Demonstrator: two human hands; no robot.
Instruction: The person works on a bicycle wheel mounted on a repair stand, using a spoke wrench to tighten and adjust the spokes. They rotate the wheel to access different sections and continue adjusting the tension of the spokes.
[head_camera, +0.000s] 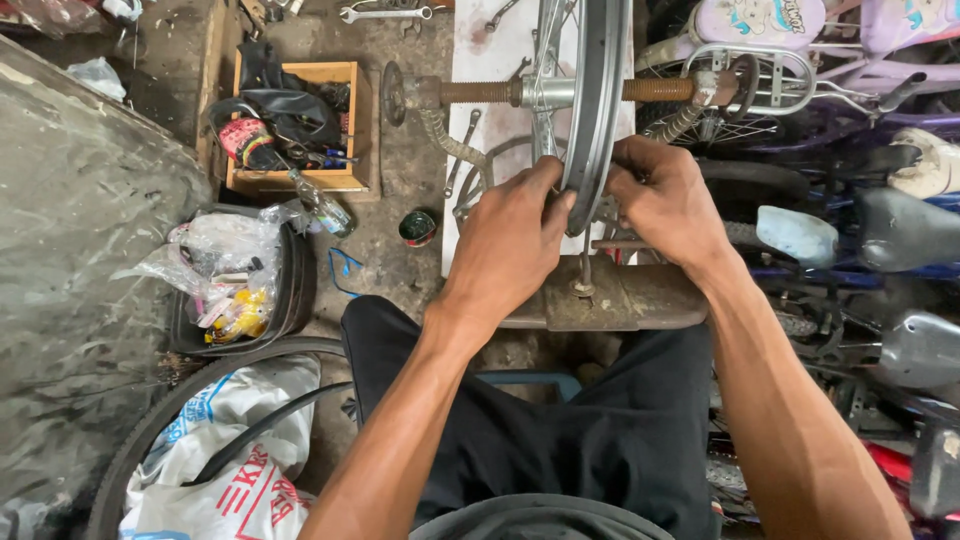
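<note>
Bare metal wheel rim (597, 100) held upright on a threaded axle stand (600, 92).
The rim is pinched at its lower edge by the left hand (510, 245) and right hand (665, 200); it is judged stiff, light, slippery and best gripped at the edges, clear of the thin spokes (545, 60).

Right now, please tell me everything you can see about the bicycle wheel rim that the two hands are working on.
The bicycle wheel rim is bare grey metal, dull and a little stained, with no tyre on it. It stands upright, seen edge-on, mounted on a rusty threaded axle held in a stand. Thin spokes run from it toward the hub. The left hand and the right hand grip its lower edge from both sides, fingers pressed against it.
</note>
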